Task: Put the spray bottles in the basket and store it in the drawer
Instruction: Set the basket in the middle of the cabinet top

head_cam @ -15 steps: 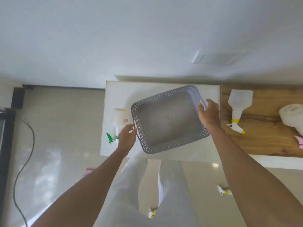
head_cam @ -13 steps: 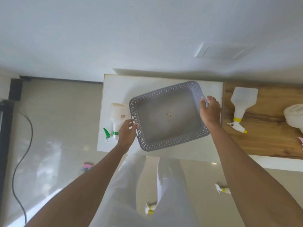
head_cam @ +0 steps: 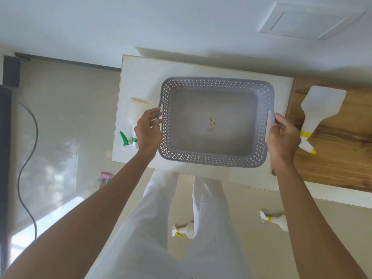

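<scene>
A grey perforated basket [head_cam: 216,160] sits square on the white cabinet top [head_cam: 141,71], with only a small scrap inside it. My left hand [head_cam: 148,130] grips its left handle and my right hand [head_cam: 281,137] grips its right handle. A white spray bottle with a green trigger [head_cam: 132,119] lies on the cabinet top just left of the basket, partly behind my left hand. Another white bottle with a yellow trigger [head_cam: 316,113] lies on the wooden counter [head_cam: 342,158] to the right.
Two small yellow-trigger spray bottles [head_cam: 184,231] [head_cam: 275,219] lie on the tiled floor near my legs. A pink object [head_cam: 104,177] lies on the floor at the left. A black cable [head_cam: 26,158] runs along the floor by dark furniture at the far left.
The basket has turned from a tilted angle to lie straight on the cabinet top, with both hands holding its handles. The camera has moved closer.
</scene>
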Available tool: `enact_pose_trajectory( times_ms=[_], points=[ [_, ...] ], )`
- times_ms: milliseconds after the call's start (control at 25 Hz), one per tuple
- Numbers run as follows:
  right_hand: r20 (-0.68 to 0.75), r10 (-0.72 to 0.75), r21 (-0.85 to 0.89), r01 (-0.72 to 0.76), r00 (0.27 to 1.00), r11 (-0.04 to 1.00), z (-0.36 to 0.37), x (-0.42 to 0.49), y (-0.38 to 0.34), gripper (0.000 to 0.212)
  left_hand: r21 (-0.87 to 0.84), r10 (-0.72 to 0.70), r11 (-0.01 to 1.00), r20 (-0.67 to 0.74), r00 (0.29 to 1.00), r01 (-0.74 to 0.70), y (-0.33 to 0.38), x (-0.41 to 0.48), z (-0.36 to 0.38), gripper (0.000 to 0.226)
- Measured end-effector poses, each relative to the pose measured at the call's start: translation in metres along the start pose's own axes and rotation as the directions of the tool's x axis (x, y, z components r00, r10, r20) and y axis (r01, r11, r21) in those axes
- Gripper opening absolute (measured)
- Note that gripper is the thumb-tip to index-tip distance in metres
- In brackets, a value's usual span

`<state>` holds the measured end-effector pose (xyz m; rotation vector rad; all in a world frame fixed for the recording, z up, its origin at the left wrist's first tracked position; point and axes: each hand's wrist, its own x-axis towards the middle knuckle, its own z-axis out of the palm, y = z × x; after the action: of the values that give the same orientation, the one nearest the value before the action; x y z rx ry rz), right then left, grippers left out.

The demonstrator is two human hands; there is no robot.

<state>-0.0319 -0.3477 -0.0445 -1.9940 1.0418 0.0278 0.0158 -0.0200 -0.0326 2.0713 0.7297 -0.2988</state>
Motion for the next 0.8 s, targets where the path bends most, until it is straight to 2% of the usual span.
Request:
enact_pose_trajectory(
  times_ms=[200, 440, 560, 640, 720, 800],
  points=[
    [-0.039, 0.127, 0.091, -0.123, 0.991, 0.988, 0.002, -0.017, 0.028, 0.035, 0.022, 0.082, 0.996, 0.041, 0.996, -0.083, -0.007, 0.012, 0.003, 0.033],
    [-0.061, 0.126, 0.053, -0.123, 0.990, 0.991, 0.012, -0.017, 0.031, 0.033, 0.052, 0.067, 0.996, 0.050, 0.996, -0.070, -0.015, 0.006, 0.003, 0.037],
    [-0.075, 0.091, -0.002, -0.091, 0.993, 0.996, 0.017, -0.019, 0.030, 0.033, 0.092, 0.060, 0.994, 0.067, 0.996, -0.066, -0.012, 0.005, 0.003, 0.031],
    [-0.093, 0.073, -0.028, -0.076, 0.993, 0.997, 0.018, -0.023, 0.028, 0.033, 0.125, 0.126, 0.983, 0.075, 0.989, -0.135, -0.013, -0.001, -0.002, 0.027],
    [-0.135, 0.058, -0.044, -0.065, 0.989, 0.997, 0.018, -0.032, 0.022, 0.035, 0.179, 0.267, 0.949, -0.020, 0.963, -0.259, -0.019, -0.003, -0.017, 0.028],
    [-0.203, 0.029, -0.043, -0.039, 0.979, 0.998, 0.015, -0.043, 0.017, 0.039, 0.320, 0.377, 0.889, -0.099, 0.921, -0.329, -0.026, 0.008, -0.035, 0.037]
  ],
)
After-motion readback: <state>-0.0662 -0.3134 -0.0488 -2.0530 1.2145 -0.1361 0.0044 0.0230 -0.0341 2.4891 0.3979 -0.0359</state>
